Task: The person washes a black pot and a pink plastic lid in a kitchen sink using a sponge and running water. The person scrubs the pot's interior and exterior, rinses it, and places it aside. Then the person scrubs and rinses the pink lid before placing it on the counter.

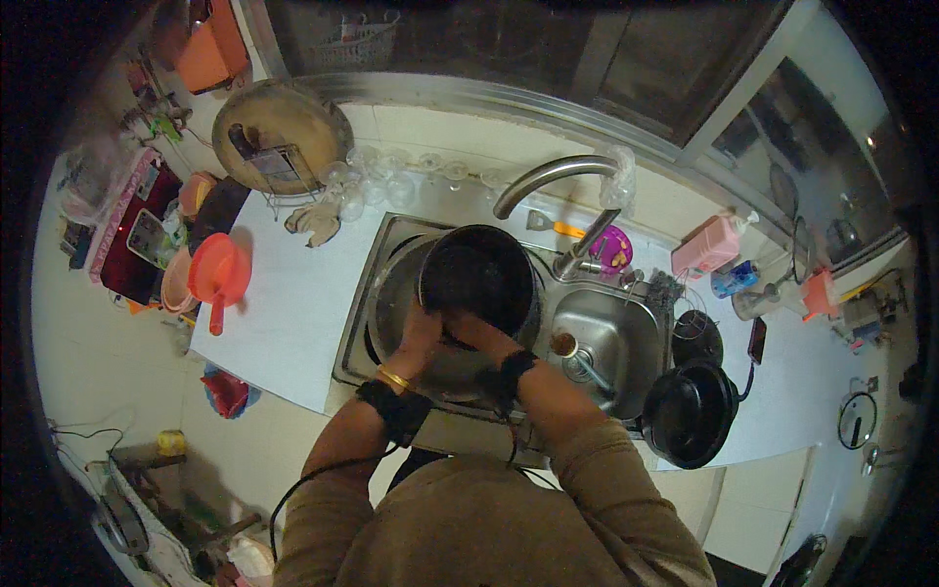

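A deep black pot is in the large left basin of the steel double sink, inside a wide metal bowl. My left hand holds the pot at its near left edge, thumb side towards the middle. Close beside it, my right hand lies against the pot's near side. The right fingers are lost in the dark, so their grip is unclear. Both wrists wear black bands, and a gold bangle circles the left one. The curved steel faucet arches behind the pot, its spout end to the right of the rim.
In the right basin lies a brush. A black pan sits on the counter's right, near a pink pump bottle. Leftward are a red plastic dipper, a cloth and several glasses. A purple dish stands behind the faucet.
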The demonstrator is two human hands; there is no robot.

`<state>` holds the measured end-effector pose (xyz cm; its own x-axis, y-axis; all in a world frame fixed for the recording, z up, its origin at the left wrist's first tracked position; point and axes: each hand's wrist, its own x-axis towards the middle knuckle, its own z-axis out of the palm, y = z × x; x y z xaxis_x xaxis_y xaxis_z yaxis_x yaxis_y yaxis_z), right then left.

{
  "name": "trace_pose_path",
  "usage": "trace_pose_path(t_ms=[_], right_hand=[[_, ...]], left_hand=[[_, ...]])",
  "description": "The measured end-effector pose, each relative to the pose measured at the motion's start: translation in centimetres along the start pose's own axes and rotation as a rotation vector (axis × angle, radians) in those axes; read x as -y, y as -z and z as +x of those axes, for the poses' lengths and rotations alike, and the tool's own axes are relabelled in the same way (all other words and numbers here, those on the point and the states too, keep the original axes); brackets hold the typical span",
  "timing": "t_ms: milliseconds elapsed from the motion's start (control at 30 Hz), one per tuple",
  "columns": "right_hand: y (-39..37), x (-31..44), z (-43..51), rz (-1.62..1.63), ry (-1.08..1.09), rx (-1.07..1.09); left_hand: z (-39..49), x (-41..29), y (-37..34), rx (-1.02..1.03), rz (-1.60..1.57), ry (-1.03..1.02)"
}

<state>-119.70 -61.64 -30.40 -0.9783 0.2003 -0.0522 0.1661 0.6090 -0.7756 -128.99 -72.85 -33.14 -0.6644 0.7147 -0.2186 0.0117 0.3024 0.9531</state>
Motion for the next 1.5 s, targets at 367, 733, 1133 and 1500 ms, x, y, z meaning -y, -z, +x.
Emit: trace_pose_path(t_ms=[367, 733, 1133, 1500], right_hand=[[4.9, 2.8, -4.9, -0.778, 0.148, 0.393], [-1.5, 5.7, -2.4, -0.198, 0.296, -0.311], [7.4, 2.4, 1.2, -0.59, 0.209, -0.181], [4.6, -0.9, 3.5, -0.67, 0.064, 0.092]], left_hand=[[-0.8, -14.4, 7.0, 0.061, 0.225, 0.257], [-2.7, -3.8, 2.2, -0.239, 0.015, -0.053], [1.3, -5.9, 8.5, 0.322, 0.485, -0.248], [-1.3, -14.8, 8.7, 0.429, 0.215, 0.315]])
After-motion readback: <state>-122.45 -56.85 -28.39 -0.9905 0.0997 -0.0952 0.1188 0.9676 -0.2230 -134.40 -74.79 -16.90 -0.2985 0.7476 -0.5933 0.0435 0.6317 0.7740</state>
